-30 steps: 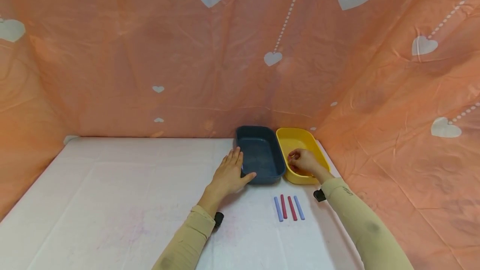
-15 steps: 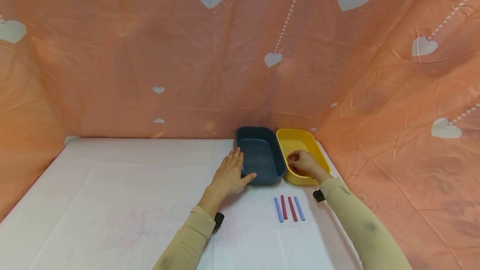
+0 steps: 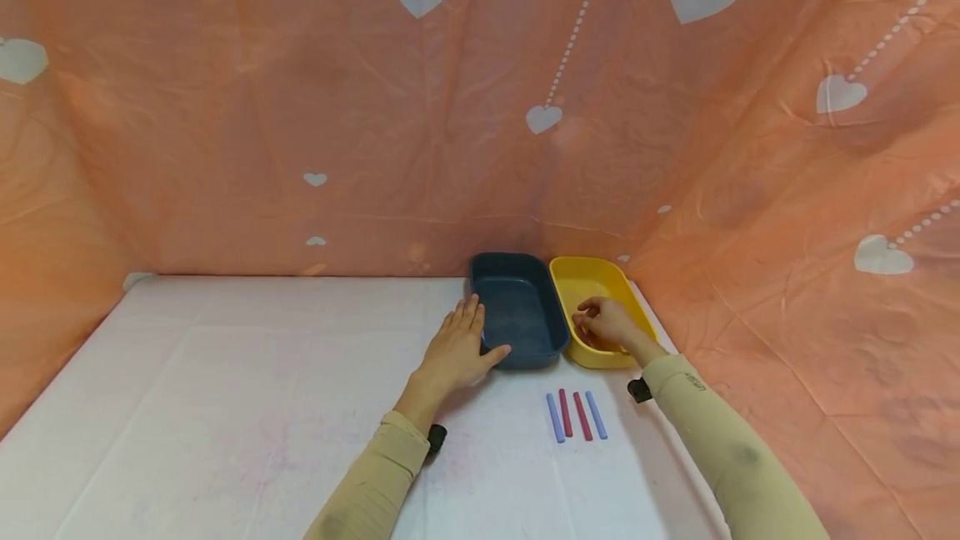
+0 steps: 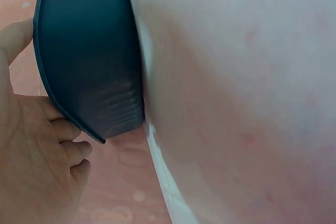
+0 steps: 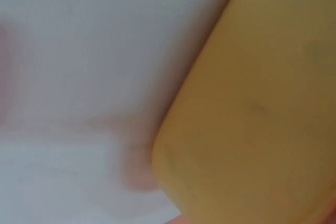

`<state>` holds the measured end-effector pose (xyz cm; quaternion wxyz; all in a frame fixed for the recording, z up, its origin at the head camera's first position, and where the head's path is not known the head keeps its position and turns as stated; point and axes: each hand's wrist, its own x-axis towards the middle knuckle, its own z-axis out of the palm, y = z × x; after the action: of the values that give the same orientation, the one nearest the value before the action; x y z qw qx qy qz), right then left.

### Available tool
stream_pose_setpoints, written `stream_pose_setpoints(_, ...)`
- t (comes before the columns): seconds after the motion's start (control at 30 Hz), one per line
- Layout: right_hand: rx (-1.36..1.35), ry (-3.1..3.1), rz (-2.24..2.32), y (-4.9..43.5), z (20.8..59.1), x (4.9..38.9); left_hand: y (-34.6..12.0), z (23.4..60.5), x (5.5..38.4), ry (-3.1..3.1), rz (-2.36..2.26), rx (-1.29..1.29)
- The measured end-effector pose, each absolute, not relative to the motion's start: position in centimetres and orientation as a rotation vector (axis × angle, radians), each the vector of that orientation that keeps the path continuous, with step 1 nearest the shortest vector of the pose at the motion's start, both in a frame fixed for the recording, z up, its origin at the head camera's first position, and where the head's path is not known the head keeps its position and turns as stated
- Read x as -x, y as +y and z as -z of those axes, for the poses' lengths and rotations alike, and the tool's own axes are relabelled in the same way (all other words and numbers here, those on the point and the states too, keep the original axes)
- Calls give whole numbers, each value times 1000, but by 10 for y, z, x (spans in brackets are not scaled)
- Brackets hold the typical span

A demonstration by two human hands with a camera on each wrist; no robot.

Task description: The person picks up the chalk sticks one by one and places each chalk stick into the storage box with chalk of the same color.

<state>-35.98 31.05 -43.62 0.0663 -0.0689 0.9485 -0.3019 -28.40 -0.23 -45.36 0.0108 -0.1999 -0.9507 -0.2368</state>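
Observation:
My left hand [image 3: 456, 348] lies against the left rim and near corner of a dark blue tray [image 3: 566, 332], fingers straight and thumb spread. In the left wrist view, the thumb [image 4: 18, 38] touches the rim of the tray [image 4: 89, 51]. My right hand [image 3: 609, 323] reaches into a yellow tray [image 3: 647, 319] with its fingers bent; whatever may be between the fingertips is hidden. The right wrist view is blurred and mostly shows the outer wall of the yellow tray [image 5: 252, 103]. In front of the trays lie two blue chalk-like sticks [image 3: 596, 415] and two red ones [image 3: 582, 417].
The two trays stand side by side at the back right of a white-covered table [image 3: 225, 390]. Behind and to the right hangs an orange curtain [image 3: 360, 107] printed with white hearts. Faint pink smudges [image 3: 262, 457] mark the tablecloth.
Both hands stay at their trays. The right fingers shift only slightly inside the yellow tray, and the sticks lie as before.

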Motion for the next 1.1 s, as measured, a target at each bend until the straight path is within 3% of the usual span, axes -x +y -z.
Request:
stream_pose_setpoints(0.47,308,2964,1000,316,419,332,-2,454,283,-2952,750,631)
stream_pose_setpoints(1.1,381,3018,1169,316,410,255,-1,451,283,-2955,764,636)
